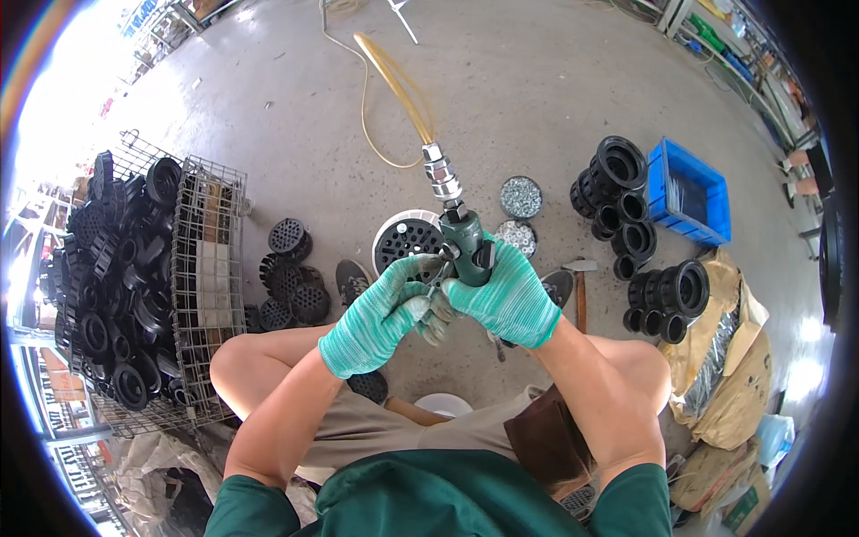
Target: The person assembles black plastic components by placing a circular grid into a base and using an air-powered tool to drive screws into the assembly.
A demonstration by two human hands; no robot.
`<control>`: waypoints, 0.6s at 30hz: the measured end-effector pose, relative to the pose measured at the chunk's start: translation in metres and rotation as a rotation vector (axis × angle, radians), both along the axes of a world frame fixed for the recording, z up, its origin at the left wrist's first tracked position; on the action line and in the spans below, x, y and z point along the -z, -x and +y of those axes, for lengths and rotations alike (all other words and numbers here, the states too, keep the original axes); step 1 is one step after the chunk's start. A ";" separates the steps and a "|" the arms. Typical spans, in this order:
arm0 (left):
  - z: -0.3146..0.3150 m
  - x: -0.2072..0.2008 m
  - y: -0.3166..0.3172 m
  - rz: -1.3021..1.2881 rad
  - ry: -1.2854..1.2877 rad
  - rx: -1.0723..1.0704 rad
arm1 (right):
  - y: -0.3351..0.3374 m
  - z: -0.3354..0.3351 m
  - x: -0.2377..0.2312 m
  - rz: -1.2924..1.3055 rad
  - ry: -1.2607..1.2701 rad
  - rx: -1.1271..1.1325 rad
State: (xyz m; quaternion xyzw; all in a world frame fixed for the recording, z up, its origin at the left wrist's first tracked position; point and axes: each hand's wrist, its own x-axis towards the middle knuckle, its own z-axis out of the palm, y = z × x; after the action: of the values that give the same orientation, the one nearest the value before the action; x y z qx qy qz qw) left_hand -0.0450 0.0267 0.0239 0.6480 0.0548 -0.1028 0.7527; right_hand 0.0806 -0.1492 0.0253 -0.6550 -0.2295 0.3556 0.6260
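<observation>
Both of my hands wear teal knit gloves with grey finger coating. My right hand (510, 300) is wrapped round a dark green air tool (463, 246). A chrome coupling (441, 172) joins that tool to a yellowish air hose (394, 80). Close against the tool's side, my left hand (380, 313) has its fingers pinched together by a small metal piece; what they hold is too hidden to name. Just beyond my hands, a black perforated disc (410, 246) lies on a round white support (380, 237).
Two round tins of small metal parts, a far tin (521, 197) and a near tin (516, 236), stand ahead. A hammer (581, 295) lies by my right shoe. Leftward are stacked black discs (286, 282) and a wire basket (210, 268); rightward, black rings (622, 161) and a blue crate (707, 228).
</observation>
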 end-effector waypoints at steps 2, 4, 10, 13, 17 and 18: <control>0.000 0.001 0.001 -0.030 -0.042 -0.012 | 0.001 0.001 0.003 0.004 0.004 -0.005; -0.002 0.001 -0.001 0.024 -0.009 -0.020 | 0.002 0.000 0.014 -0.022 -0.054 -0.007; 0.000 0.010 0.004 0.134 0.137 -0.063 | 0.005 0.002 0.020 -0.099 0.039 -0.049; -0.004 0.013 0.003 0.036 -0.106 -0.112 | 0.009 0.002 0.025 -0.114 0.032 0.008; -0.005 0.029 0.011 -0.010 -0.334 -0.187 | 0.011 0.007 0.030 -0.130 0.106 0.019; -0.007 0.032 0.012 0.024 -0.248 -0.225 | 0.012 0.008 0.028 -0.097 0.131 0.017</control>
State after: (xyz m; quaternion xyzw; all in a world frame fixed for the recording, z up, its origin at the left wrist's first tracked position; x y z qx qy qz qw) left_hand -0.0573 0.0199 -0.0080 0.7245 0.1485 -0.0180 0.6729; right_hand 0.0686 -0.1414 -0.0027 -0.7128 -0.2301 0.3324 0.5732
